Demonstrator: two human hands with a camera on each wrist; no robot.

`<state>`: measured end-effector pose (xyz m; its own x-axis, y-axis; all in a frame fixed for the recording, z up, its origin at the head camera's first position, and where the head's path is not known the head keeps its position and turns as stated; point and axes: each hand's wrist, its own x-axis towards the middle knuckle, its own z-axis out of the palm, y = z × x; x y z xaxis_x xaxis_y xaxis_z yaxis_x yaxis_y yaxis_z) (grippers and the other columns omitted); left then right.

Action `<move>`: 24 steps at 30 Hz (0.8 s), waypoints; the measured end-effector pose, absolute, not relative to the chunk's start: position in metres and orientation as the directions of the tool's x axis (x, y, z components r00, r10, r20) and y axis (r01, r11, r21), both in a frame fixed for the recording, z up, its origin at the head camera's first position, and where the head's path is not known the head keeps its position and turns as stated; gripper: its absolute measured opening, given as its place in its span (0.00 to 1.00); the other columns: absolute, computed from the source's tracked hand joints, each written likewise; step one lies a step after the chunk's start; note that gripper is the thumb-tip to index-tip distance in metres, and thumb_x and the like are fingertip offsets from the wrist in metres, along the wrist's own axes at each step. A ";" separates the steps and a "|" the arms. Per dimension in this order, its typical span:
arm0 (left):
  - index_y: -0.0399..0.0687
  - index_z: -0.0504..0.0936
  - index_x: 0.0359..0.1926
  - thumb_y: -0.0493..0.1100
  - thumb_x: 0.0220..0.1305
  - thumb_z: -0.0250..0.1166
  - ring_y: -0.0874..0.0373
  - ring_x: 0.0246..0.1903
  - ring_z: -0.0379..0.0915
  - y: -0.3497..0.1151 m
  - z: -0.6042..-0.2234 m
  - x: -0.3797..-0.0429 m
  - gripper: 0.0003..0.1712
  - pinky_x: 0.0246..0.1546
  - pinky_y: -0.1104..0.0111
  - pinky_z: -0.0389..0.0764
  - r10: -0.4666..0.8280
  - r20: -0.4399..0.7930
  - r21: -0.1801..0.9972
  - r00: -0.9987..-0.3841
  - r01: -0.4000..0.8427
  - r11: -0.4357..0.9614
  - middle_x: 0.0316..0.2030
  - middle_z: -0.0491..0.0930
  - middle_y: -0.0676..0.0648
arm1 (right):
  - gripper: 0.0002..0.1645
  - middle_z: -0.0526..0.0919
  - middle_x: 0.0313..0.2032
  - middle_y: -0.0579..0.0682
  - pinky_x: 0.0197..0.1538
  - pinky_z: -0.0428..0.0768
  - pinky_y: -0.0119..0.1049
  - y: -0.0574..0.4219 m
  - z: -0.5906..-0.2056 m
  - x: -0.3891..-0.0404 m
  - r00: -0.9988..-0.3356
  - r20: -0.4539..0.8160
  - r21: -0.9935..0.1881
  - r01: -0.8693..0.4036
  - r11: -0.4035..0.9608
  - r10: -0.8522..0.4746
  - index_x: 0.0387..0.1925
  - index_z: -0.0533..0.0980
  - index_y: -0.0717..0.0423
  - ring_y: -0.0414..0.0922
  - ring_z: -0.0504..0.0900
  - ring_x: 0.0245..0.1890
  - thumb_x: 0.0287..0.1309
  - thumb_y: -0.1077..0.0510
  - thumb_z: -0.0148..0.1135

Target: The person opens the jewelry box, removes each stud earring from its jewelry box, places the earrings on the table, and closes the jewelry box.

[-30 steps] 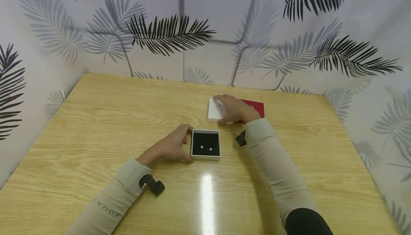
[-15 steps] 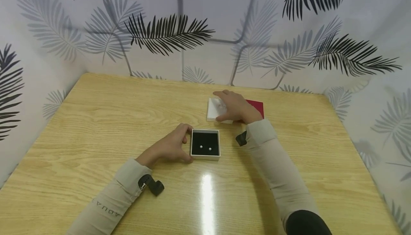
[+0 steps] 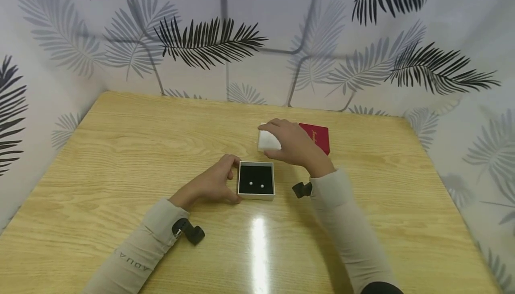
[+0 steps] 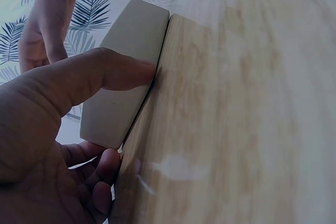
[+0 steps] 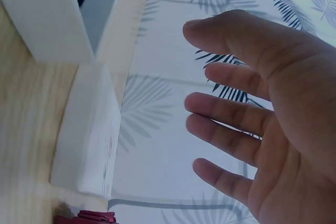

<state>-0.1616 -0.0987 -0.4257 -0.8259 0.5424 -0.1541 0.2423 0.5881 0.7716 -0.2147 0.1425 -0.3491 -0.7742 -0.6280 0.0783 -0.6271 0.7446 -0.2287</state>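
Note:
A small white jewelry box (image 3: 255,197) lies uncovered on the table. Its black insert (image 3: 255,173) bears two round white pearl-like studs (image 3: 251,183). My left hand (image 3: 215,182) holds the box at its left side, thumb at the front corner and fingers at the back; in the left wrist view the thumb (image 4: 123,72) presses on the box's pale wall (image 4: 113,108). Behind the box, my right hand (image 3: 293,142) hovers with spread fingers over a flat white block (image 3: 268,140), partly hiding it. The right wrist view shows that hand's fingers (image 5: 226,124) holding nothing, apart from the white block (image 5: 86,135).
A dark red flat item (image 3: 319,138) with gold lettering lies right of the white block, partly behind my right hand. The wooden table (image 3: 132,142) runs back to a wall covering (image 3: 225,75) with leaf prints. A wrist camera (image 3: 194,235) sits on my left wrist.
My right hand has drawn slightly nearer to me over the white block, uncovering more of the red item and its lettering. My left hand stays on the jewelry box.

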 end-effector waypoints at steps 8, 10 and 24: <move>0.40 0.62 0.64 0.41 0.41 0.81 0.51 0.48 0.63 -0.099 -0.426 -0.163 0.51 0.49 0.63 0.70 0.551 -0.149 0.775 -0.821 0.250 0.581 0.55 0.65 0.43 | 0.28 0.82 0.57 0.53 0.61 0.78 0.48 0.138 -0.357 -0.179 -0.764 0.043 -0.300 -0.625 0.721 -0.644 0.60 0.77 0.55 0.53 0.78 0.61 0.59 0.52 0.69; 0.40 0.62 0.64 0.41 0.42 0.81 0.51 0.48 0.63 -0.099 -0.427 -0.163 0.50 0.48 0.63 0.70 0.559 -0.155 0.777 -0.815 0.249 0.579 0.55 0.65 0.43 | 0.25 0.82 0.56 0.53 0.60 0.79 0.47 0.136 -0.361 -0.174 -0.757 0.038 -0.312 -0.629 0.712 -0.653 0.57 0.78 0.56 0.52 0.78 0.59 0.59 0.53 0.69; 0.41 0.61 0.65 0.42 0.43 0.80 0.51 0.49 0.63 -0.100 -0.425 -0.161 0.51 0.49 0.62 0.71 0.554 -0.163 0.770 -0.816 0.246 0.589 0.56 0.65 0.43 | 0.16 0.84 0.44 0.48 0.56 0.79 0.42 0.122 -0.377 -0.163 -0.694 0.042 -0.278 -0.699 0.659 -0.719 0.46 0.83 0.53 0.45 0.81 0.48 0.56 0.54 0.71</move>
<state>-0.1606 -0.1000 -0.4248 -0.8162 0.5542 -0.1635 0.2458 0.5892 0.7697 -0.1634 0.1221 -0.3768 -0.6938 -0.7189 0.0424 -0.6994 0.6586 -0.2776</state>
